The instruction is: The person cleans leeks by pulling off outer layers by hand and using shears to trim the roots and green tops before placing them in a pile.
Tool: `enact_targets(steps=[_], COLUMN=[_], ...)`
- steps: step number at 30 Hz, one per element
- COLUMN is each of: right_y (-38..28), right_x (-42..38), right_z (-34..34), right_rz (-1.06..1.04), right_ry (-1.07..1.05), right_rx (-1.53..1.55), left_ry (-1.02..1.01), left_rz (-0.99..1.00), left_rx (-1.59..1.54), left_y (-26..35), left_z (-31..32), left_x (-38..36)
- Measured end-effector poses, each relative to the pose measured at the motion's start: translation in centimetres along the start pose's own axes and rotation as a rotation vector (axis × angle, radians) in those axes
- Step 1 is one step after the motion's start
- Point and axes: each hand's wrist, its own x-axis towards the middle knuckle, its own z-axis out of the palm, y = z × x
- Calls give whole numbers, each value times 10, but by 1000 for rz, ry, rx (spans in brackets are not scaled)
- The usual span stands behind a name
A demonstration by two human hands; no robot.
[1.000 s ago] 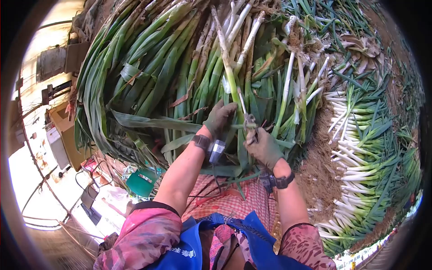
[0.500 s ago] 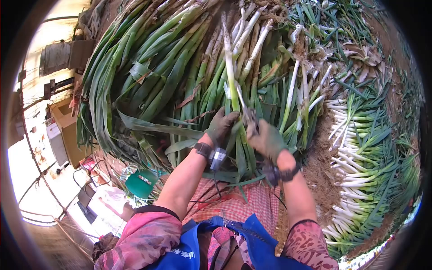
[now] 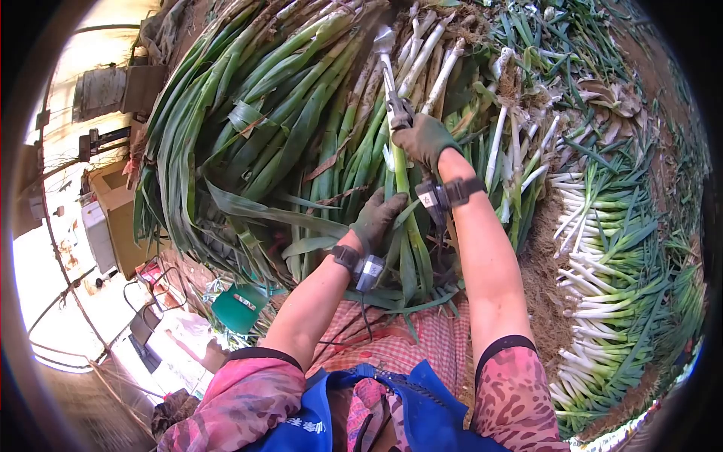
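My left hand, in a dark green glove, is closed around the green lower part of a leek. That leek lies pointing away from me, its white end at the far side. My right hand, also gloved, grips a slim metal tool over the leek's pale shaft. The blade points toward the leek's far end, which is blurred; the tool's exact kind is hard to make out. Under and beside both hands spreads a heap of untrimmed leeks, with long green leaves and soiled stems.
A row of clean white-stemmed leeks lies on the right, beside brown root scraps. Cut green leaves litter the far right. At left are a green plastic piece and a cardboard box. A checked cloth covers my lap.
My right hand has moved away from me along the leek, carrying the metal tool toward its white end. My left hand stays on the stalk, nearly in place.
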Motion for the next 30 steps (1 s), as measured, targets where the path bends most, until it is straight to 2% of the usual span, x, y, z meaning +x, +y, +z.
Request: enact_targets(steps=[3,5,8,9,10,12,13,16,18,20,23,25,26,28,29,30], right_y=[5,-26,-20,-36,30,8,24,67,94,121,113,142,133,118,119,112], right_x=[35,20,12,-22,18,-34,-46,-91,-112,-108,-93,-79,-82,-101,-113,-130], right_z=[-3,-20,-4,-11,30,6,3,-45,-92,-131,-138,-109,-90,-52,-31,-4], right_rz=[42,203,172,56,19,80,51,-50,-41,141,225,24,3,91,288,225], right_ry=[17,22,26,-4,-33,56,131,313,456,482,542,524,503,429,306,252], right_rx=[-241,-155,-261,-21,43,-10,60,333,315,255,-26,424,562,398,295,485], left_ry=[11,-6,-2,-21,-42,-168,-233,66,451,620,571,465,414,303,235,170], left_rz=[-27,-17,-71,-86,-100,7,75,292,652,537,58,-32,-77,9,13,11], left_rx=[-62,-20,-17,-22,-25,343,452,1293,1374,1557,1699,1590,1532,1344,1240,1131], left_y=[-20,-29,-29,-32,-35,-49,-77,26,36,39,72,83,87,68,63,56], left_z=[5,4,8,11,16,27,16,45,15,-12,17,17,15,-6,-12,-16], left_x=[-4,-9,-16,-15,-14,-9,4,-31,-6,32,58,67,69,76,71,64])
